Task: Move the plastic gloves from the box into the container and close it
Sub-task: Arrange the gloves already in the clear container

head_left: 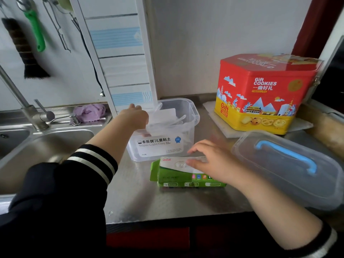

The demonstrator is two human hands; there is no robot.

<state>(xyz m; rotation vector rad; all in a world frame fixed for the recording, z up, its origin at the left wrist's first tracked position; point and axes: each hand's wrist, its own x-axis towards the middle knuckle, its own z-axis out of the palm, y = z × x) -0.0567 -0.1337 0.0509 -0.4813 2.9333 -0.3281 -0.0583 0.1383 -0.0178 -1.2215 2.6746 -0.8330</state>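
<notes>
The left hand [134, 116] is gripping clear plastic gloves [158, 122] over the open container [188, 131], where more are lying. The right hand [210, 161], fingers fairly straight, is pressing on the green box [178, 178] just in front. The container's label is reading "Super Light Clay" and "24". Its lid [290, 170] is lying to the right; the tin [260, 94] behind is reading "Gift COOKIES".

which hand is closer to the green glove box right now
Right. The right hand rests on the green glove box; the left hand is farther back, over the clear container.
</notes>
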